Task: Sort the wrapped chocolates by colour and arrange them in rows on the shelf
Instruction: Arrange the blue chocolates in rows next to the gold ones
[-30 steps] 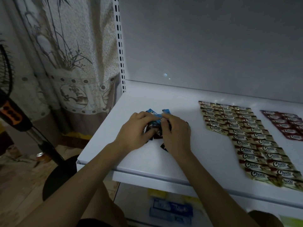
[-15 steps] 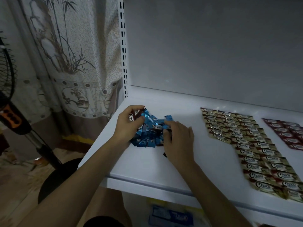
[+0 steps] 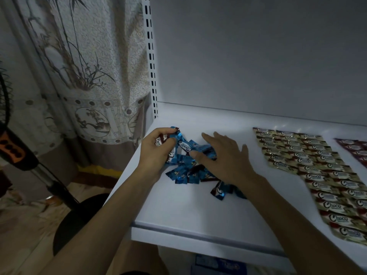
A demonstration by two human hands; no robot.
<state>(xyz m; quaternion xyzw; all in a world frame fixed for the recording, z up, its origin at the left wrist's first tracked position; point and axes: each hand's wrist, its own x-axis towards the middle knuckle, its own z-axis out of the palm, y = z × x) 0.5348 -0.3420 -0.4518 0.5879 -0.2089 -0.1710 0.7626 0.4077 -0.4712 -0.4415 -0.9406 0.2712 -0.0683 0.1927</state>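
Note:
A loose pile of blue-wrapped chocolates (image 3: 186, 167) lies on the white shelf (image 3: 178, 211) near its left end. My left hand (image 3: 156, 153) curls round a few blue chocolates (image 3: 172, 133) at the pile's left edge. Over the right side of the pile my right hand (image 3: 224, 157) rests flat with fingers spread. One blue chocolate (image 3: 218, 190) lies apart just below my right wrist. Gold-wrapped chocolates (image 3: 309, 161) lie in neat rows to the right, and red-wrapped chocolates (image 3: 355, 149) sit in rows at the far right edge.
The shelf's back panel (image 3: 258, 56) and a slotted upright (image 3: 151, 56) stand behind. A patterned curtain (image 3: 79, 76) hangs at the left. A standing fan (image 3: 17, 147) with a round black base (image 3: 79, 221) is on the floor left of the shelf.
My hands have parted over the blue pile. The left hand lifted a few blue chocolates to the pile's left edge, and the right hand's fingers spread flat.

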